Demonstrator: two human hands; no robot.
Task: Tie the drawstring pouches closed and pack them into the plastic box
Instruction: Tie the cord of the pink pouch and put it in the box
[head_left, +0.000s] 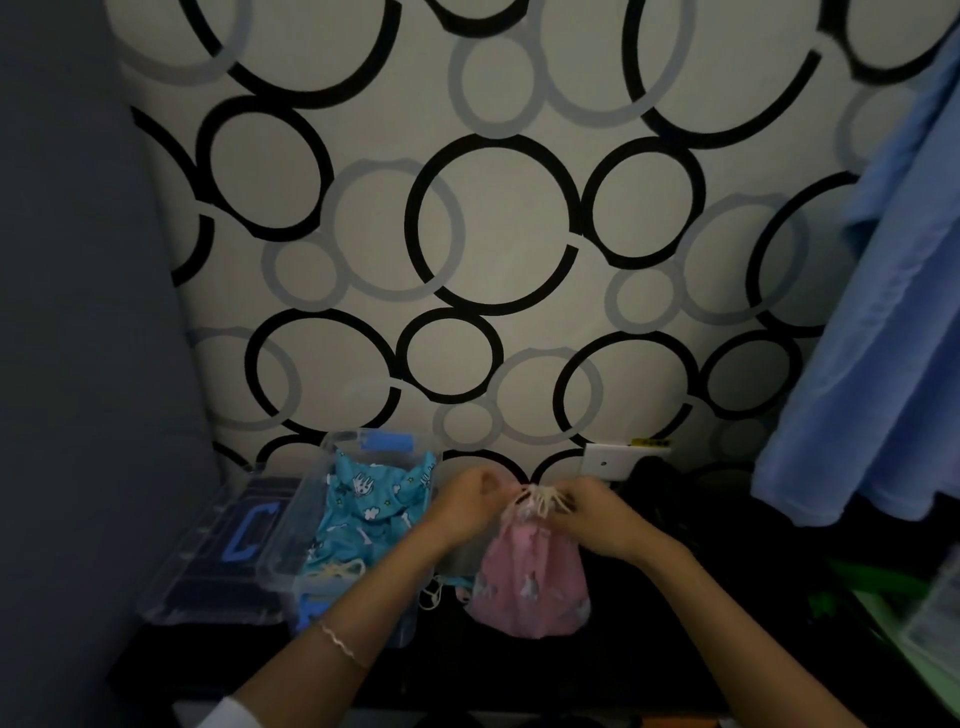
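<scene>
The left hand (470, 501) and the right hand (597, 514) meet just above the dark table (623, 649), fingers curled in and pinching the cream drawstring (537, 500) from either side. Between them the cords bunch at the gathered neck of a pink pouch (530, 582), which hangs below both hands and rests on the table (how tight the neck is cinched cannot be told through the blur). A thin bracelet (343, 644) circles the left wrist. Just left of the left hand stands the clear plastic box (306, 519), open, with blue printed pouches (363, 509) lying inside. Its lid (244, 535) lies flat farther left. Beyond the right hand a white socket plate (605, 462) sits on the circle-patterned wall (493, 223), and blue cloth (883, 312) hangs far to its right.
</scene>
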